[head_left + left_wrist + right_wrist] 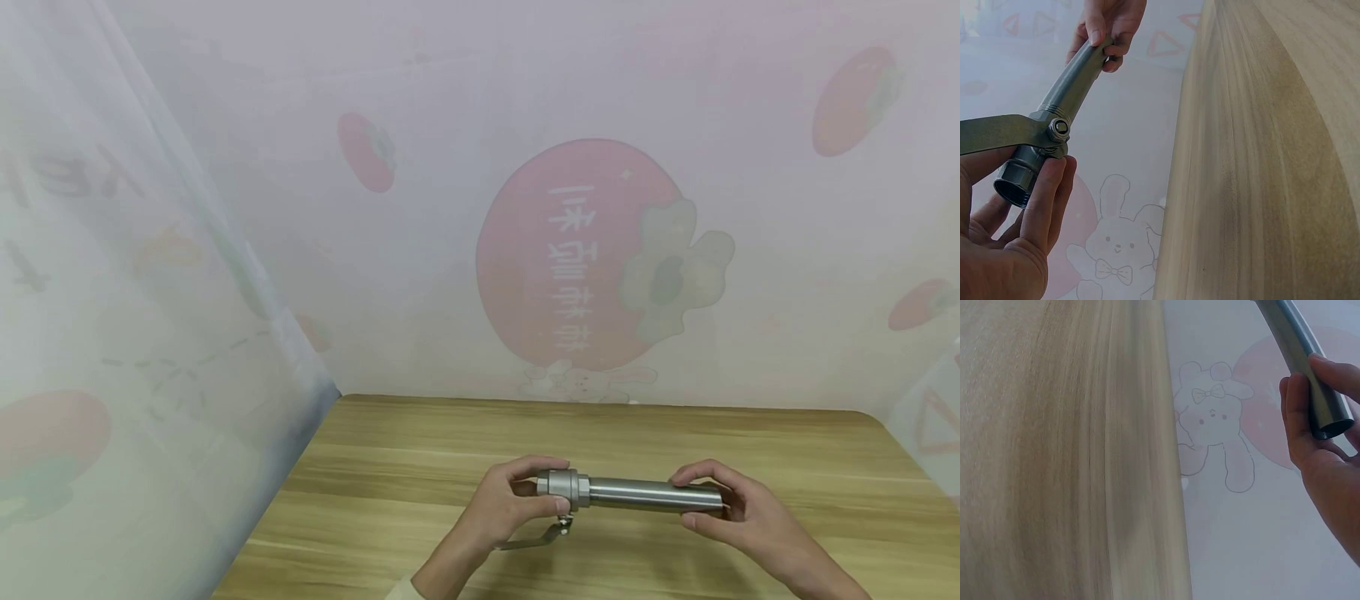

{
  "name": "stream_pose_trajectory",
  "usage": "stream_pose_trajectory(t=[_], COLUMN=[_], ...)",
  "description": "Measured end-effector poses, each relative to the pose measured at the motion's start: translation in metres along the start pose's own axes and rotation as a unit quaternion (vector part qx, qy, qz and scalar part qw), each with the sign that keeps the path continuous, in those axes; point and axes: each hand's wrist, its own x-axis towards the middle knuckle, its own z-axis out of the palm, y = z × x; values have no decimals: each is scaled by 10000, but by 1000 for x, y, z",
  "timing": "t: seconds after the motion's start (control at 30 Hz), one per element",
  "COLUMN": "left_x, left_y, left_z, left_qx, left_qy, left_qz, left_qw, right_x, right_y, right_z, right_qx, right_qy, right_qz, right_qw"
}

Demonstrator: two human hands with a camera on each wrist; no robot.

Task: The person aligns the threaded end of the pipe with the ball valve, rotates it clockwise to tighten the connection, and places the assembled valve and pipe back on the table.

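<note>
A metal ball valve (562,487) is joined end to end with a smooth steel pipe (637,493), and both are held level above the wooden table. My left hand (506,500) grips the valve body between thumb and fingers. The valve's flat lever handle (528,543) hangs below it, pointing back toward the left wrist. At the pipe's free end, my right hand (738,510) holds it with thumb and fingers curled round. In the left wrist view the valve's open threaded end (1015,187) faces the camera. The pipe's hollow end (1335,428) shows in the right wrist view.
The wooden table (420,433) lies beneath both hands, its far corners rounded. Behind it hangs a pale curtain (420,275) printed with red fruit and cartoon rabbits. Another pale sheet (150,333) closes off the left side.
</note>
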Motion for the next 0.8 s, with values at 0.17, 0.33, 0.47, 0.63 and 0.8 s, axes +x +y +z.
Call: stream_pose_trajectory(t=[0.17,0.33,0.47,0.63,0.8], left_x=[0,1,1,0,0], left_y=[-1,-1,-2,-1,-1], left_z=[0,0,0,0,0], left_qx=[-23,-60,-84,-94,-85], left_qy=[-17,-3,-15,-40,-41], left_qz=[17,12,9,3,-6], left_qw=[10000,10000,10000,9999,10000], right_x=[0,0,0,-1,-2], right_y=[2,1,-2,-5,-6], right_z=[0,0,0,1,1], right_qx=[-104,-147,-123,-160,-170], right_qy=[38,86,146,191,207], right_qz=[-92,-187,-22,-5,83], right_qw=[9999,9997,9998,9997,9996])
